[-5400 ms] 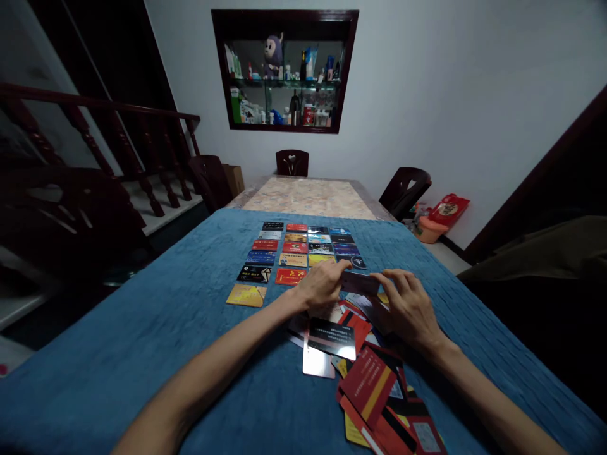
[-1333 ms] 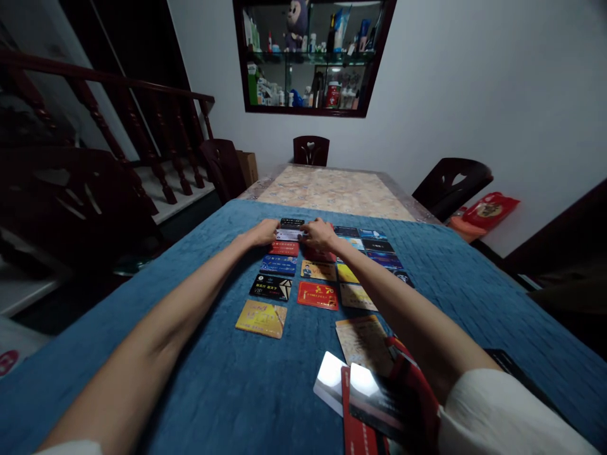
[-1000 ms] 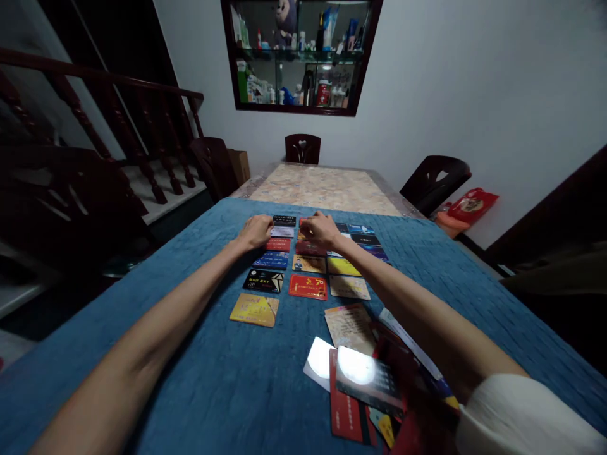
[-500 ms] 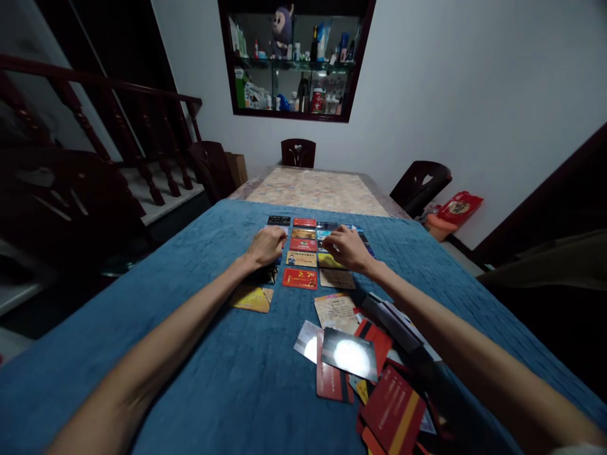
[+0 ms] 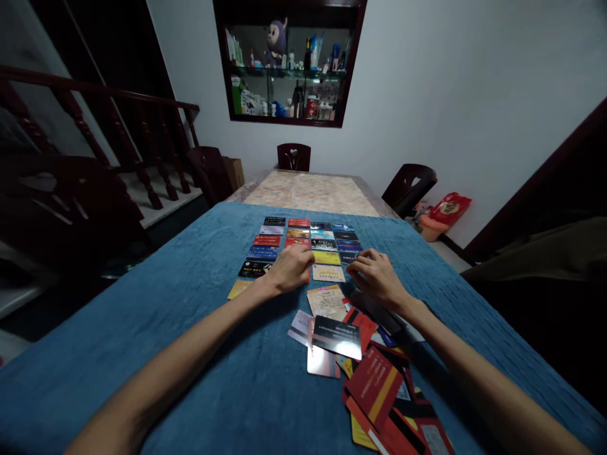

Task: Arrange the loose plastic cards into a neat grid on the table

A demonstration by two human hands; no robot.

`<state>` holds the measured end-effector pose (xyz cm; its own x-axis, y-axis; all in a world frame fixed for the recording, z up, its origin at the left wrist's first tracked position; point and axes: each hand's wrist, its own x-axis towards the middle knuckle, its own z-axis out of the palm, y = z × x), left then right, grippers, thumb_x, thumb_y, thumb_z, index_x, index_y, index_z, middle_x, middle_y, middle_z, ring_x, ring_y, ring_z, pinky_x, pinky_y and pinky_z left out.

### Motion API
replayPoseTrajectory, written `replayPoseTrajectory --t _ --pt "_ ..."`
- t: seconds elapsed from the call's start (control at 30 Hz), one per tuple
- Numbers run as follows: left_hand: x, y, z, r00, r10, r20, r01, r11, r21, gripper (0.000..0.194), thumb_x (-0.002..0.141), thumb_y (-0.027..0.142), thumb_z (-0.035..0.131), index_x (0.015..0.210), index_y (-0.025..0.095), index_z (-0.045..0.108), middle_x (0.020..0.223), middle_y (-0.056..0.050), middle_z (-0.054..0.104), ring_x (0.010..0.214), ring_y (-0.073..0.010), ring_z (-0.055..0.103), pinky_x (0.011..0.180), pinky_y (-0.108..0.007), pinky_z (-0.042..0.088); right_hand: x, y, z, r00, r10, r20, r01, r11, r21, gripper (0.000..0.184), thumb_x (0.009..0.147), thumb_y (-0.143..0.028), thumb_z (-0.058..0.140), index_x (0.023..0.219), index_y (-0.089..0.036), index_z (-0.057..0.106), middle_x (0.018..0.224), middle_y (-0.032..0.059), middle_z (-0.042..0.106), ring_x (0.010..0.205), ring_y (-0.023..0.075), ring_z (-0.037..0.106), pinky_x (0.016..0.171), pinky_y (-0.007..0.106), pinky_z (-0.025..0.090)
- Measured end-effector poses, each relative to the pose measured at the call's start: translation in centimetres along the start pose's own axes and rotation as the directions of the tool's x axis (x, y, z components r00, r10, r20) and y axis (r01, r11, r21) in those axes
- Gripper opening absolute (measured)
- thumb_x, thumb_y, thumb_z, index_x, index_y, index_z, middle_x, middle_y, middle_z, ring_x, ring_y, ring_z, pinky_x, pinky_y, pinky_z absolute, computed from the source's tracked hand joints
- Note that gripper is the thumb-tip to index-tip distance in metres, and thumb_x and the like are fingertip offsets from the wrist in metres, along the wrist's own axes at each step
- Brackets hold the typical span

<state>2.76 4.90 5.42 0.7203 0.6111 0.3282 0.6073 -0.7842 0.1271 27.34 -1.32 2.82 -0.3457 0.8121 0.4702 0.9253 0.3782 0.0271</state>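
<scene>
Rows of plastic cards lie on a blue cloth point(image 5: 199, 354). My left hand point(image 5: 291, 268) is closed, fingers curled down over the second column, below a red card point(image 5: 298, 242). Its fingertips are hidden, so whatever they hold is out of sight. Just right of a cream card point(image 5: 329, 273) hovers my right hand point(image 5: 377, 278), its fingers loosely bent and apart, with nothing visible in them. Left of my left hand are a black VIP card point(image 5: 253, 269) and a partly covered yellow card point(image 5: 238, 289). A yellow card point(image 5: 325, 257) lies between the hands.
Nearer me on the right is a loose, overlapping heap of cards, with a dark red card point(image 5: 374, 385) and a shiny black card point(image 5: 336, 335) on top. Beyond the cloth, the patterned tabletop point(image 5: 313, 189) continues. Chairs point(image 5: 410, 188) stand around it.
My left hand has shifted right from the first column to the second, uncovering left-hand cards. My right hand has moved right and nearer me, exposing cards in the right-hand columns. The view has shifted slightly.
</scene>
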Motion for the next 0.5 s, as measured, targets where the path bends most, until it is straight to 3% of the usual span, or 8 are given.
replayPoseTrajectory --t 0.27,0.5 --pt "-0.3 4.4 0.0 0.983 0.118 0.144 -0.123 0.992 0.029 0.018 0.082 0.008 0.054 0.094 0.015 0.065 0.099 -0.009 0.063 0.093 -0.0215 0.058 0.083 -0.034 0.046 -3.6 0.4 -1.0 0.999 0.008 -0.037 -0.008 1.000 0.005 0.020 0.095 -0.023 0.053 0.088 -0.023 0.071 0.088 0.0065 0.073 0.100 0.0247 0.055 0.082 0.038 0.034" --pt "-1.3 4.5 0.0 0.945 0.126 0.300 -0.142 0.989 0.032 0.015 0.088 0.018 0.055 0.097 0.016 0.067 0.110 -0.010 0.063 0.107 -0.0252 0.054 0.088 -0.037 0.044 -4.0 -2.1 -1.5 0.998 -0.051 0.043 0.046 0.994 0.101 0.019 0.095 -0.032 0.055 0.092 -0.024 0.071 0.095 0.0075 0.073 0.103 0.0268 0.053 0.085 0.041 0.037"
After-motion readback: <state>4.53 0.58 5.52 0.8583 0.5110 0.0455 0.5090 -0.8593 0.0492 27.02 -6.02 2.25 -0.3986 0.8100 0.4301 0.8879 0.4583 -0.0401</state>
